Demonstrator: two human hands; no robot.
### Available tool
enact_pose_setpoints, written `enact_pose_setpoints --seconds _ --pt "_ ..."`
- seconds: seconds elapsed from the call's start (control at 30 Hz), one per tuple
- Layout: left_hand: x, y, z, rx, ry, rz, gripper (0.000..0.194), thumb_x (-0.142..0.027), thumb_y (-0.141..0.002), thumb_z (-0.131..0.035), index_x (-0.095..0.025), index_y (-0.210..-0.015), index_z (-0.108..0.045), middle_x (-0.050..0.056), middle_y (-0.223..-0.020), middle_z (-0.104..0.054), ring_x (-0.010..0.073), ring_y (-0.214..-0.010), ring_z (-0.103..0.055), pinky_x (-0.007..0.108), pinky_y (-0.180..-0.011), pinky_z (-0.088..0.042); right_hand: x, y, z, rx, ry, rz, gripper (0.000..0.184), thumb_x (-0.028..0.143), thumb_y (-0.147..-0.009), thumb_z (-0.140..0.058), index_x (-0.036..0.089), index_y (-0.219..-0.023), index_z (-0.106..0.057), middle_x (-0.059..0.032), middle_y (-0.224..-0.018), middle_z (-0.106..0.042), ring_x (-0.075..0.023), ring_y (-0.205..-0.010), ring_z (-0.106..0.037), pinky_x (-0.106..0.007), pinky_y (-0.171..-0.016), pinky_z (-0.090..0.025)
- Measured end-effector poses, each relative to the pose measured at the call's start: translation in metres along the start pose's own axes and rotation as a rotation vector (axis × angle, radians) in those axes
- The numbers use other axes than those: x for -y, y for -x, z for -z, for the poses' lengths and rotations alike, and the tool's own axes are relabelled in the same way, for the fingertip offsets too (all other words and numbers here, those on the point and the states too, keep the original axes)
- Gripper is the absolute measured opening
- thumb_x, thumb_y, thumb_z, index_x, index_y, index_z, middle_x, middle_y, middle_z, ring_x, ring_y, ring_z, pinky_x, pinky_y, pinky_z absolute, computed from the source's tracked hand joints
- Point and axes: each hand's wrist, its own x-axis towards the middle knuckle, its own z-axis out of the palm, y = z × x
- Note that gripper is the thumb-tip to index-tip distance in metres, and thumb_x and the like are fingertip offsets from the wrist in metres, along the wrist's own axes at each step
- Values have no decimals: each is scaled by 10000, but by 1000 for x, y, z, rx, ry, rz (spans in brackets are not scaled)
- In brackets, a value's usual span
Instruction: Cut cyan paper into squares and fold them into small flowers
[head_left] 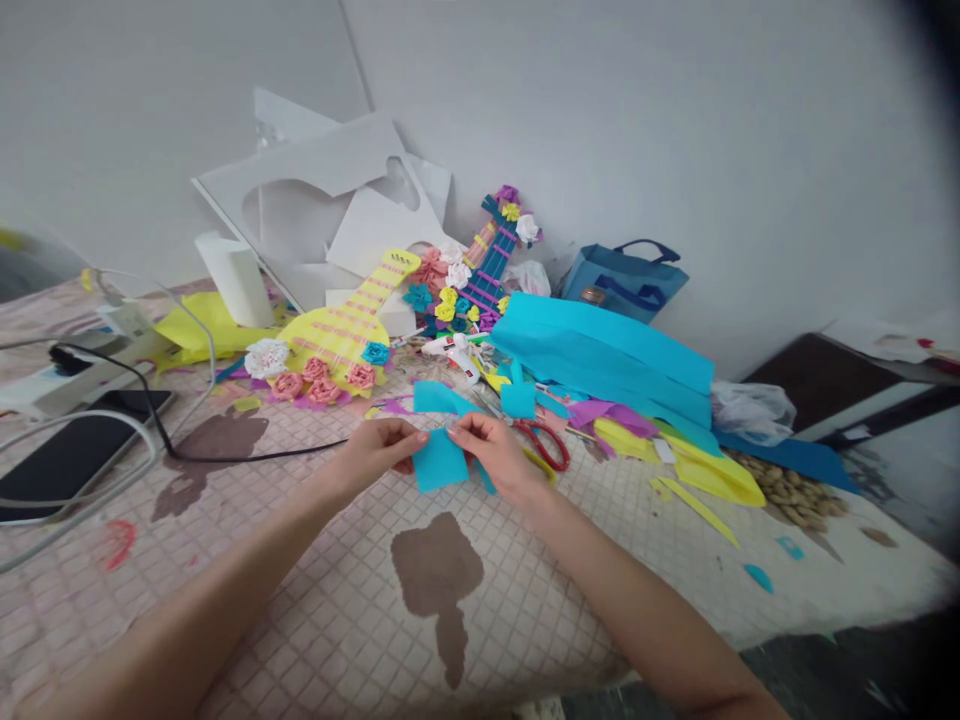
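Observation:
Between my two hands is a small blue paper square (440, 464), held upright just above the table. My left hand (381, 445) pinches its upper left edge between thumb and fingers. My right hand (493, 450) grips the upper right edge in the same way. Behind the square lies a blue paper strip (442, 398), and another small blue piece (518, 401) rests to its right. Scissors with red handles (551, 445) lie just beyond my right hand, partly covered by it. A white glue gun (459, 352) sits farther back.
A yellow paper guitar (337, 330) with paper flowers and a dark blue one (491, 265) stand at the back. Large blue paper (600, 350) lies right. A phone (82, 455) and cables (255, 457) are at left. Nuts or similar (795, 492) lie far right, near a blue bag (624, 280).

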Motion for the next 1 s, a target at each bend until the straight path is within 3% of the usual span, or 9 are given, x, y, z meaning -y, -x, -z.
enact_pose_setpoints --seconds 0.17,0.33,0.53,0.7,0.83,1.0 --pt "3 -1 3 -19 -29 -50 360 -479 -666 -697 -137 -670 -585 2 -554 -590 114 -524 -566 236 -537 -469 -1 1 0 57 -26 -37 407 585 -719 -631 190 -670 -547 22 -607 -502 -111 -561 -463 -259 -534 -386" --pt "1 -1 7 -42 -29 -49 368 -490 -673 -689 -140 -670 -575 -6 -564 -576 114 -544 -562 248 -565 -483 -5 -1 3 74 77 -5 369 508 -668 -708 188 -640 -526 51 -563 -458 -92 -517 -420 -237 -490 -342" --pt "0 1 1 27 -86 -117 400 -466 -670 -703 -145 -899 -639 38 -782 -646 143 -685 -583 239 -581 -459 -5 3 -2 160 270 66 337 484 -742 -639 194 -634 -504 52 -529 -441 -94 -492 -392 -238 -472 -294" --pt "11 -3 -4 3 -167 -210 318 -449 -679 -683 -136 -688 -632 25 -665 -607 133 -628 -532 239 -564 -411 -6 9 -9 214 381 129 338 461 -774 -610 191 -607 -494 51 -526 -413 -90 -496 -346 -245 -479 -255" --pt "13 -4 -3 -78 -101 -183 324 -453 -664 -687 -145 -637 -589 -4 -583 -553 107 -545 -473 215 -484 -350 -7 10 -9 237 336 71 326 481 -760 -623 193 -651 -518 45 -540 -459 -95 -487 -399 -244 -477 -295" --pt "9 -3 1 -123 -8 -119 350 -461 -640 -715 -144 -640 -568 1 -581 -579 108 -531 -497 214 -480 -364 -5 9 -6 235 266 31 317 485 -732 -655 193 -679 -544 33 -558 -508 -102 -485 -435 -251 -481 -333"
